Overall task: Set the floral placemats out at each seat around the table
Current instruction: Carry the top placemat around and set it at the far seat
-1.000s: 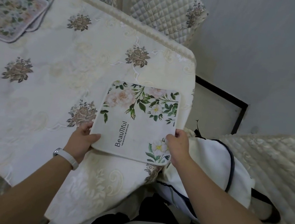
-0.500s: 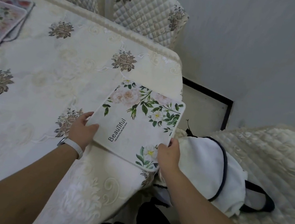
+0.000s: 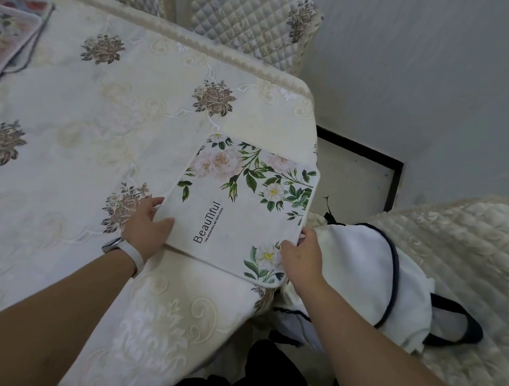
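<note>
"Where's the mat?"

"The cream rectangular fabric placemat printed with pink and white flowers (image 3: 238,210) lies at the corner of the embroidered cream tablecloth (image 3: 62,145), long axis running away from her, far corner just overhanging."

"Held how?"

"Left hand (image 3: 148,225) pinches its near-left edge, right hand (image 3: 300,255) its near-right corner, both equally close."

Seen from head height through a single wide-angle lens, looking forward and steeply down over the near corner of the table (image 3: 55,202), close above both forearms, with quilted chairs (image 3: 251,18) at the top edge and floor (image 3: 353,178) to the right.
</note>
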